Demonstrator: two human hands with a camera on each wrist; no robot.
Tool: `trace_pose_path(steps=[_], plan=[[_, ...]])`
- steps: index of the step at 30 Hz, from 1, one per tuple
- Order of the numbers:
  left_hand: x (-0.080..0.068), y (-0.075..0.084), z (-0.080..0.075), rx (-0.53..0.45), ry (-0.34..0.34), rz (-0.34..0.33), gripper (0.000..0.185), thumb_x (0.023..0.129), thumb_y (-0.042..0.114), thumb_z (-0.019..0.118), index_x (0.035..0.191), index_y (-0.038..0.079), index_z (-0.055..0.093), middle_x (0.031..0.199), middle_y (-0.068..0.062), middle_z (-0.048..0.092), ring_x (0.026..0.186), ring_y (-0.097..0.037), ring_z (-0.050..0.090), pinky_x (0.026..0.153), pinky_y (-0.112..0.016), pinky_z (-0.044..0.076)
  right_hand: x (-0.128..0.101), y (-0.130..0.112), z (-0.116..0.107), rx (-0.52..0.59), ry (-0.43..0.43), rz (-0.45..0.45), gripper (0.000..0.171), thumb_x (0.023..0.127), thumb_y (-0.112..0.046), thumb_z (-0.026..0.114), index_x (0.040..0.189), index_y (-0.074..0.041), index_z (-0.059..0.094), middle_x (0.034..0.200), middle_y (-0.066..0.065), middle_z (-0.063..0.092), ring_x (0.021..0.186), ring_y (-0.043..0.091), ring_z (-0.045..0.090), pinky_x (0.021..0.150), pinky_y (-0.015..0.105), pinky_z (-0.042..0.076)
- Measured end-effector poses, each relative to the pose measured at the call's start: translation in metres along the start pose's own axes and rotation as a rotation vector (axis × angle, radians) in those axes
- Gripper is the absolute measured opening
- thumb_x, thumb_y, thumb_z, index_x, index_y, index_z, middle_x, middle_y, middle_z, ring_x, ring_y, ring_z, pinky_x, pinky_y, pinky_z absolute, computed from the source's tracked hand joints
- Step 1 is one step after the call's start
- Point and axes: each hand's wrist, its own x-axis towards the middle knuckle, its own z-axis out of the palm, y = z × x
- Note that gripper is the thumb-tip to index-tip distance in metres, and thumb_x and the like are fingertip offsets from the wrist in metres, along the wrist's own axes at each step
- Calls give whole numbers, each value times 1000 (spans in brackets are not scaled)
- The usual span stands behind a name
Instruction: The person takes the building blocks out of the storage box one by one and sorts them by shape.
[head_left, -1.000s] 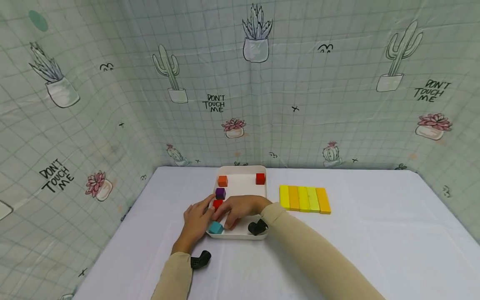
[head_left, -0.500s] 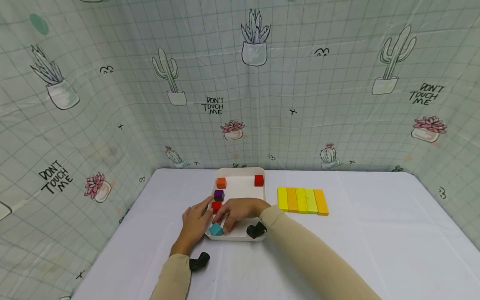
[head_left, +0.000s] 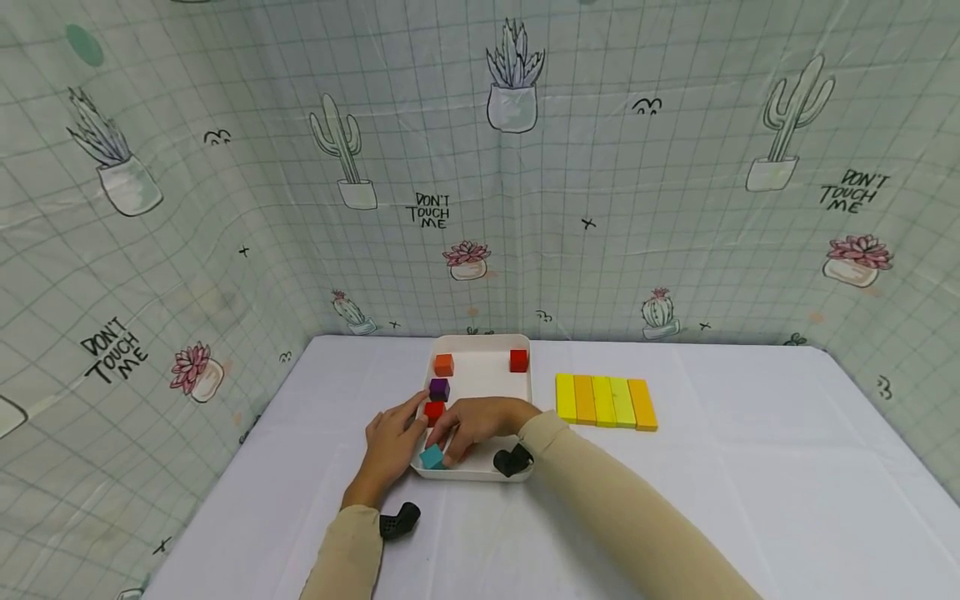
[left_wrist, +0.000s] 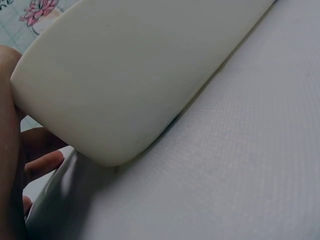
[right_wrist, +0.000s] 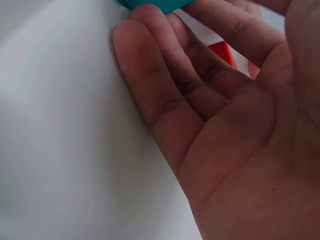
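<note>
A shallow white tray (head_left: 480, 354) holds several coloured cubes. My right hand (head_left: 480, 421) reaches in over its near left part, thumb and fingers pinching a blue cube (head_left: 432, 457) by the near left corner. That cube stands skewed, its teal edge (right_wrist: 160, 5) showing at my fingertips in the right wrist view. Along the tray's left rim rests my left hand (head_left: 392, 437), fingers fairly straight, fingertips by the purple cube (head_left: 438, 389). Its wrist view shows the tray's outer wall (left_wrist: 110, 90), with some fingers (left_wrist: 45, 165) beyond the corner. A red cube (head_left: 434, 412) lies between the hands.
An orange cube (head_left: 444, 364) sits in the tray's far left, another red cube (head_left: 518, 360) in its far right corner. Right of the tray, several yellow and orange bars (head_left: 606, 402) lie side by side on the white table (head_left: 720, 483). A patterned cloth (head_left: 585, 158) hangs behind.
The blue cube has turned between my right thumb and fingers, staying near the same corner. My left hand keeps its place on the rim. The view has shifted slightly.
</note>
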Motion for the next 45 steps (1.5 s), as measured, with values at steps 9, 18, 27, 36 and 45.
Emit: trace_pose_path(steps=[9,18,27,36,45], plan=[[-2,1,-2,2,-12,-2,47,104,27,48,151,18,48,150,-13,49,140,-37,35,116,-63,1,1,-4,3,-55,38,-15,25,89,-18,73,114,-15,75,89,-2,68,83,12,60,76,24,53],[-1,0,-1,2,-3,12,47,104,27,47,150,18,49,149,-12,51,139,-36,37,116,-62,2,-10,-1,-7,29,116,22,25,91,-19,73,115,-16,73,93,-2,72,80,20,64,75,31,57],[0,2,-1,-17,-4,-16,48,103,25,47,151,19,48,150,-12,50,141,-36,35,117,-61,0,-30,8,-12,227,204,-2,29,94,-19,68,122,-12,70,100,7,73,92,27,70,81,35,59],[0,2,0,-22,3,-38,48,103,24,48,151,20,48,151,-12,48,141,-37,34,117,-62,0,-45,8,-7,382,364,-68,32,96,-19,65,127,-9,66,109,10,71,100,36,69,84,38,59],[0,4,-1,-19,2,-52,48,102,25,49,150,20,49,152,-12,48,141,-37,35,117,-62,1,-68,12,5,538,551,-87,36,98,-16,62,132,-3,62,120,15,63,109,44,63,87,38,58]])
